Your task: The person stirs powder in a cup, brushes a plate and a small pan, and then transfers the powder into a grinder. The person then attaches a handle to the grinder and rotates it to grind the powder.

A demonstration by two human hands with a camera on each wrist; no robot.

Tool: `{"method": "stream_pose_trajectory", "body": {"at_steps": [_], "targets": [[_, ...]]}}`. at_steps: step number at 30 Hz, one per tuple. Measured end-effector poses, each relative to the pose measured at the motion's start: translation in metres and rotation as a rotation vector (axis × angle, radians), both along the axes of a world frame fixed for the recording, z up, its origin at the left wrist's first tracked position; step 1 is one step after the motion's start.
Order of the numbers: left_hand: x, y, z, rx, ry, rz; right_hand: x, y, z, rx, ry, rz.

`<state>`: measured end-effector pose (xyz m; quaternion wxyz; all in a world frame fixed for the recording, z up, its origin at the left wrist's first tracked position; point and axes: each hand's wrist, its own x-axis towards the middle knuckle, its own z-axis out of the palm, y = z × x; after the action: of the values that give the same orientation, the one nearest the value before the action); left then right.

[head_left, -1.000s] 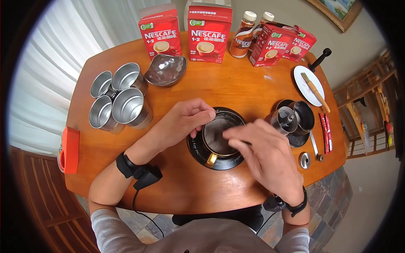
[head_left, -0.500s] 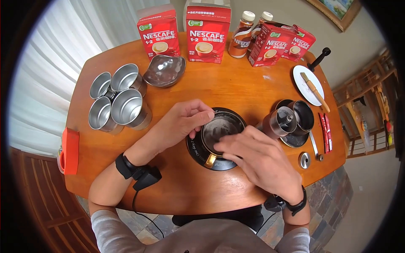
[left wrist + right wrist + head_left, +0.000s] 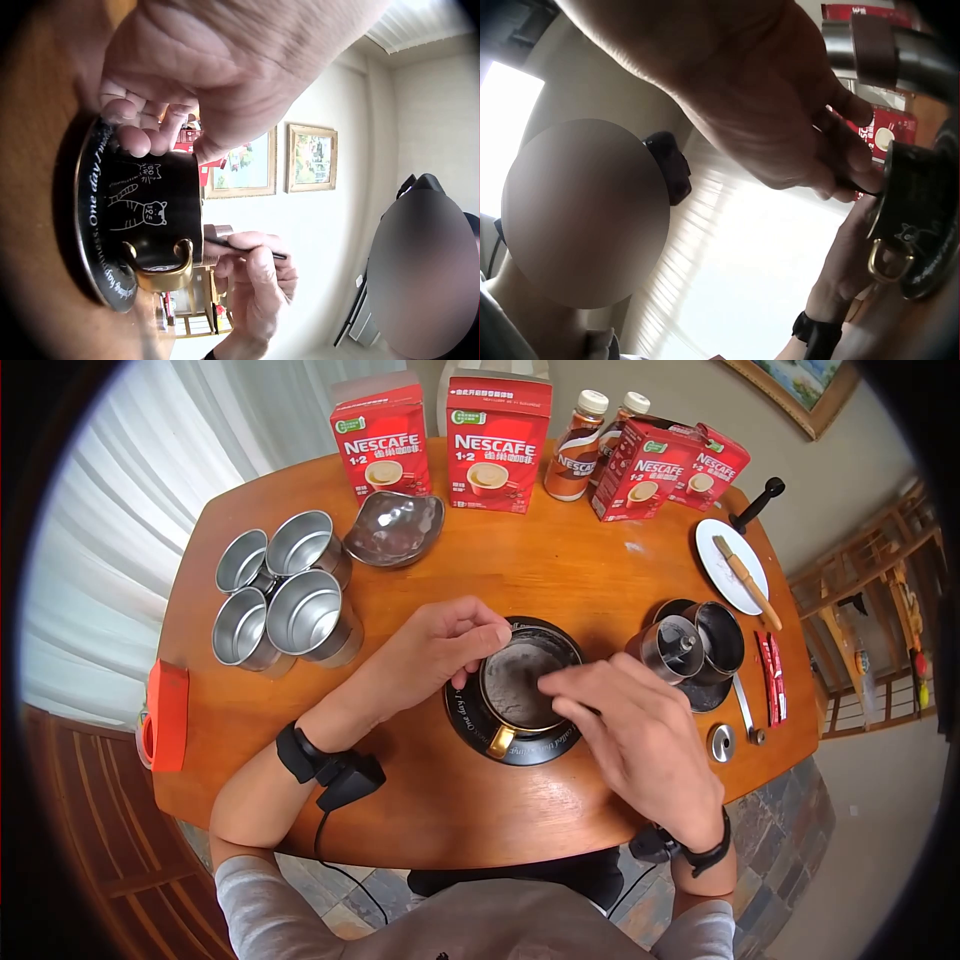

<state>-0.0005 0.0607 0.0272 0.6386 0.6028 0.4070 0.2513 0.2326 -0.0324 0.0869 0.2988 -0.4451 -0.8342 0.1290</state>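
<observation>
A black cup (image 3: 176,184) with white cat drawings and a gold handle (image 3: 502,740) stands on a black saucer (image 3: 545,748) with white lettering. Greyish, frothy-looking contents (image 3: 518,678) show inside it. My left hand (image 3: 450,638) pinches the far-left rim, its thumb at the lip and fingertips against the outer wall. Over the right side of the cup, my right hand (image 3: 640,735) pinches a thin dark rod (image 3: 278,256) that reaches down into the cup. The rod's lower end is hidden inside.
Several metal canisters (image 3: 312,615) and a dark bowl (image 3: 395,528) stand left. Red Nescafe boxes (image 3: 497,445) and bottles (image 3: 577,450) line the back. Right are a grinder (image 3: 672,645), a brush (image 3: 742,572) on a white plate (image 3: 712,550), and red sachets (image 3: 772,680).
My right hand has moved over the cup towards me and left, then back right and away. The pattern on the cup's contents has shifted. My left hand has stayed at the rim.
</observation>
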Motion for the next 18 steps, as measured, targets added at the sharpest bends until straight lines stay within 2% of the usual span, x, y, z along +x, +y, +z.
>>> {"method": "stream_pose_trajectory", "body": {"at_steps": [2,5,8,11,15,18], "targets": [[0.0,0.0,-0.001,0.015,0.0,-0.009,-0.001,0.0,-0.002,0.014,-0.024,-0.039],[-0.001,0.001,-0.009,0.036,-0.015,0.001,0.008,-0.007,0.004,-0.05,-0.015,0.081],[0.0,0.0,-0.002,0.012,-0.002,0.003,0.0,-0.002,0.001,0.012,0.032,0.047],[0.001,0.001,-0.001,0.019,0.003,-0.008,-0.001,-0.001,0.0,-0.025,-0.009,0.005],[-0.001,0.001,-0.006,0.033,-0.011,-0.009,0.001,-0.005,0.002,-0.027,0.018,0.084],[-0.001,0.001,-0.005,0.021,-0.005,-0.016,-0.002,0.002,-0.007,0.051,-0.002,0.022]]}}
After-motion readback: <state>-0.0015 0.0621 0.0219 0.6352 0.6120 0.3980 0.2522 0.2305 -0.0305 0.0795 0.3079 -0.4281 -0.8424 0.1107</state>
